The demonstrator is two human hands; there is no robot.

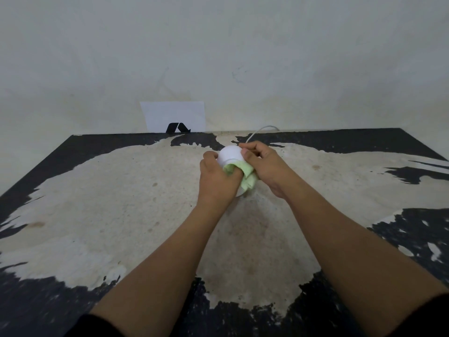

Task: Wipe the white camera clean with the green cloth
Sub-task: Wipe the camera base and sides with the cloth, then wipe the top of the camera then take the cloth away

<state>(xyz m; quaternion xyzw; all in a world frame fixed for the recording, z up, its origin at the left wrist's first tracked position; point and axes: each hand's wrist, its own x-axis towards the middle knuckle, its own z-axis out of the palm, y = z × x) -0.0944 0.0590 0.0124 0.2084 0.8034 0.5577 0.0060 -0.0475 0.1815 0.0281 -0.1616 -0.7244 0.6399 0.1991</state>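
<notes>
The white camera (229, 153), a small dome-headed unit, is sitting toward the far middle of the worn table (97, 203), its round head showing between 2 hands and a sliver of its base peeking out below them. The green cloth (246, 175) is bunched against the camera's neck and lower body, folds spilling toward the near right.

The left hand (217, 181) is curling around the camera's left side, its fingers tucked into the cloth and pressing it to the body; how tightly it is pinching the fabric is hidden. The right hand (262, 166) is closing on the head from the right, fingertips resting on the top and rear of the dome, seemingly steadying it.

Judging by this, the wipe is underway on the neck and underside. To do it well, the steadying hand should be keeping the head from swivelling while the cloth hand is working around the body in short arcs, turning to a fresh fold as it goes. The lens face is not visible here, so it probably needs a separate, lighter pass. The white cable (257, 132), arcing from behind the camera to the back edge, should be left slack, not tugged.

No brand or lettering is readable on the camera or cloth. Propped against the wall (218, 57) behind, a white card (173, 113) is bearing only a black angular logo (177, 127), with no legible words.
</notes>
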